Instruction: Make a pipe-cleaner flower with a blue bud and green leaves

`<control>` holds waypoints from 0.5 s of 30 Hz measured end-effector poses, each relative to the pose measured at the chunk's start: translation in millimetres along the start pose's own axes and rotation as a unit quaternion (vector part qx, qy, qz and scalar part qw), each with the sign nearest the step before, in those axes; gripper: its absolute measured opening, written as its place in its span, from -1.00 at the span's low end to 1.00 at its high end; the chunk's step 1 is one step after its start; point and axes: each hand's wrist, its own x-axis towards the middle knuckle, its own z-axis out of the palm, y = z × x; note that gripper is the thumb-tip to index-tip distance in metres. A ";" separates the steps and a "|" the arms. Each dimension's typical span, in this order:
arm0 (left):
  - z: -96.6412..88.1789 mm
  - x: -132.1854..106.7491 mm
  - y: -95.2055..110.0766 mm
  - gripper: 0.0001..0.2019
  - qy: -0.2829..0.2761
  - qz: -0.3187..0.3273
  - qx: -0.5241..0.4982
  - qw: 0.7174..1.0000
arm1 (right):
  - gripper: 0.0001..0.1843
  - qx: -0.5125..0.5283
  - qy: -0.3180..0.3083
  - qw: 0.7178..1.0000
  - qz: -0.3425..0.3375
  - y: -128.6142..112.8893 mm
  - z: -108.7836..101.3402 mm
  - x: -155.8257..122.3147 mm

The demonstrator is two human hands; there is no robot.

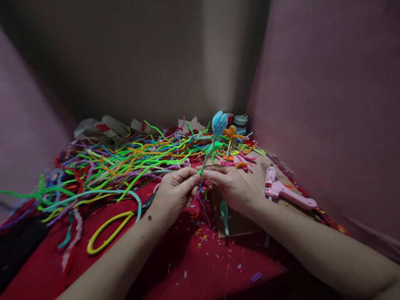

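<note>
My left hand (176,189) and my right hand (229,185) meet at the middle, both pinching the lower end of a green pipe-cleaner stem (206,157). The stem rises up and to the right to a fuzzy blue flower bud (219,121), with a green leaf (215,146) partway up. Both hands have their fingers closed round the stem's base. An orange pipe-cleaner flower (231,133) stands just behind the blue one.
A big tangle of coloured pipe cleaners (118,160) covers the red cloth (187,258) at the left and back. Yellow-handled scissors (109,231) lie at the lower left. A pink glue gun (281,189) rests on cardboard (240,225) at the right. Walls close in on both sides.
</note>
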 end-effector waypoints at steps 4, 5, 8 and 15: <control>-2.3 1.3 -2.9 -0.83 -0.049 -0.042 -0.092 0.994 | -0.85 0.047 0.004 0.999 0.011 5.3 -3.6 3.4; -3.0 1.6 -3.4 -0.83 -0.064 -0.055 -0.114 0.990 | -0.86 0.059 0.006 0.998 0.009 6.2 -4.3 4.2; -4.8 2.0 -4.0 -0.84 -0.111 -0.084 -0.170 0.976 | -0.86 0.085 -0.012 0.996 0.014 6.9 -5.7 5.8; -2.9 0.5 -3.9 -0.82 -0.145 -0.090 -0.188 0.967 | -0.94 0.094 -0.049 0.994 0.008 8.1 -8.9 7.3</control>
